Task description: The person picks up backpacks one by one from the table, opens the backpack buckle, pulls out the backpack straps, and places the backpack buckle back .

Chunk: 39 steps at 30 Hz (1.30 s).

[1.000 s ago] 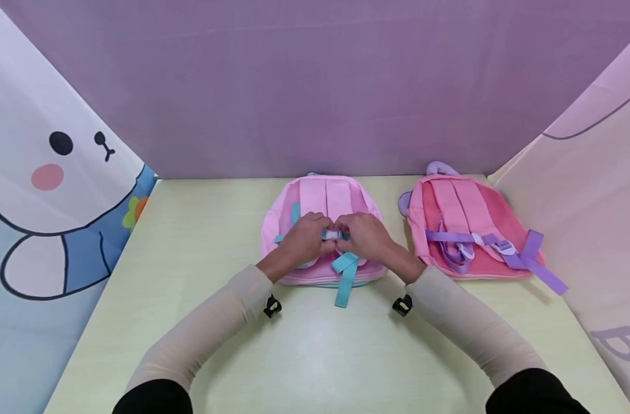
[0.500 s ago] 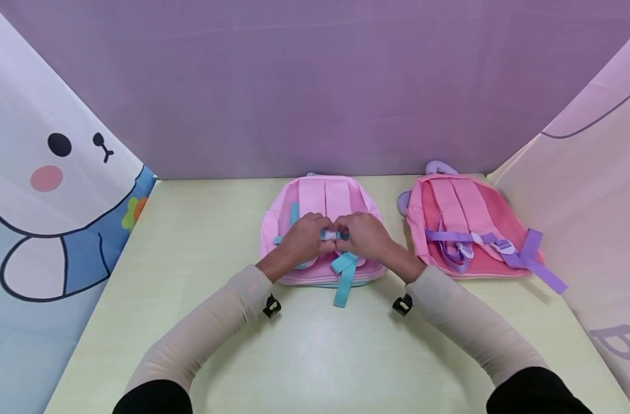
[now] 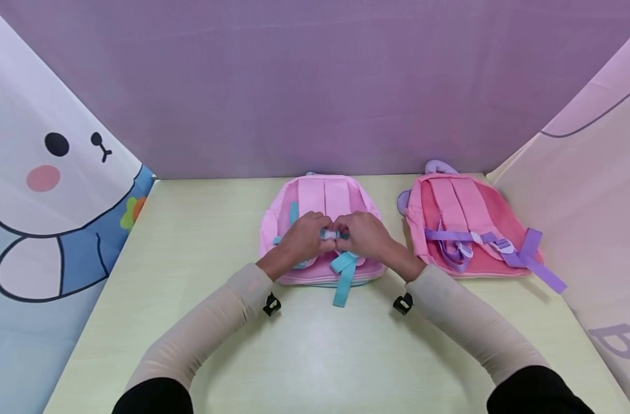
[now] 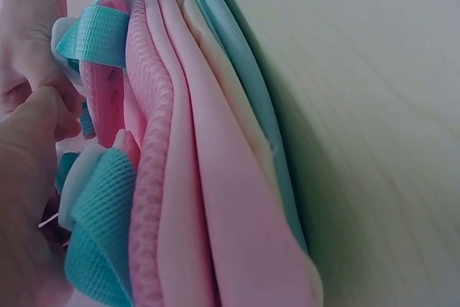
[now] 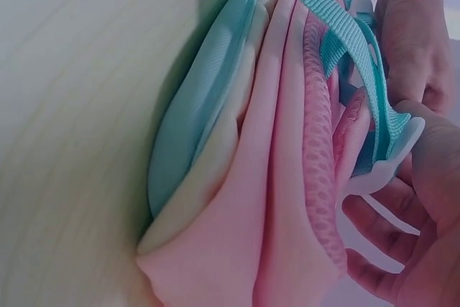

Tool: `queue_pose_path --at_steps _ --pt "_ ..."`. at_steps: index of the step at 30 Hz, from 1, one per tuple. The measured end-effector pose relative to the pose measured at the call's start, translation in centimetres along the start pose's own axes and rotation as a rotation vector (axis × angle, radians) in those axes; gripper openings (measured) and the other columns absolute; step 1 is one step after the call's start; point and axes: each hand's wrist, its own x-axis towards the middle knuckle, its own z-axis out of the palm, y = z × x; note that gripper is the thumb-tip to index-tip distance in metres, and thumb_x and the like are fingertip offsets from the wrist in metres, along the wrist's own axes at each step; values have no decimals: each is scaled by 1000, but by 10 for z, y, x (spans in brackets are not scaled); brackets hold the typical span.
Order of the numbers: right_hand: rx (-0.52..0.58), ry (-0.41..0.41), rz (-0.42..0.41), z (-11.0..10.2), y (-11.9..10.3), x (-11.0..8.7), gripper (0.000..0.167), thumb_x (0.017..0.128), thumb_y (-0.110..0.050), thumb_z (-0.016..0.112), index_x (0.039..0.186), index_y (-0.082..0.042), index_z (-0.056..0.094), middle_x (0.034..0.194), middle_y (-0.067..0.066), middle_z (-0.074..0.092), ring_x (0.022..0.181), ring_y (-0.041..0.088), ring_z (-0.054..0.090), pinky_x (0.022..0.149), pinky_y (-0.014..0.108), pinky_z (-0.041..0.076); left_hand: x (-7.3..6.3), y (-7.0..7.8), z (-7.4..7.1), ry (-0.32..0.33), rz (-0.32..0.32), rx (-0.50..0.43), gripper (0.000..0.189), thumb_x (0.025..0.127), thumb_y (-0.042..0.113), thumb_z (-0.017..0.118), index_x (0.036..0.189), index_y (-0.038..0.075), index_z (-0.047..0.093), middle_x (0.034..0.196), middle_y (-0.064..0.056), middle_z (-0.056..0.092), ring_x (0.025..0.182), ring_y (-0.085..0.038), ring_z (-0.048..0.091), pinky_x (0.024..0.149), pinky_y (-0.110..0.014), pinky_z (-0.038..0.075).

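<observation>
Little has moved since the earlier frame: the printed figure [image 3: 76, 201] sits a touch further left, so our head view has turned slightly, while our left hand [image 3: 308, 238] and right hand [image 3: 362, 233] hold their places. Both are closed, thumb and forefinger of each pinching the small buckle [image 3: 331, 234] from its two sides, knuckles nearly meeting above it. We cannot tell whether its halves are joined or parted, for our fingers cover the ends. To work it well, we should keep the two pinches level and in one line, press evenly, and avoid twisting.

Just below hangs the loose teal strap [image 3: 344, 290]; we would keep it out of the pinch. By our right palm the white slider [image 5: 388, 167] has webbing threaded through it, and it could snag if our lower fingers curl in. Under all this the pink bag [image 3: 325, 198] lies back panel up on the table [image 3: 315, 345], close to the purple curtain [image 3: 315, 86]. Resting our wrists low should stop it sliding. Over to our right, well clear of our work, lies the coral bag [image 3: 470, 215], purple straps [image 3: 548, 276] trailing
</observation>
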Motion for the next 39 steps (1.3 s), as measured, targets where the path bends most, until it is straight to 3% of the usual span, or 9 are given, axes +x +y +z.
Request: queue_pose_path --at_steps 25,39 --pt "8 23 -53 3 3 0 27 86 -28 81 104 -8 76 90 4 76 81 18 65 77 34 55 0 1 2 6 -11 -35 35 91 43 76 108 13 68 99 -1 67 92 -17 56 85 -28 54" --pt "-4 5 -13 2 3 -1 25 86 -25 81 105 -10 76 89 3 75 78 17 61 73 31 53 -7 -3 -6 -73 18 -16 41 95 32 71 126 7 64 116 -7 67 108 -22 60 100 -34 53"
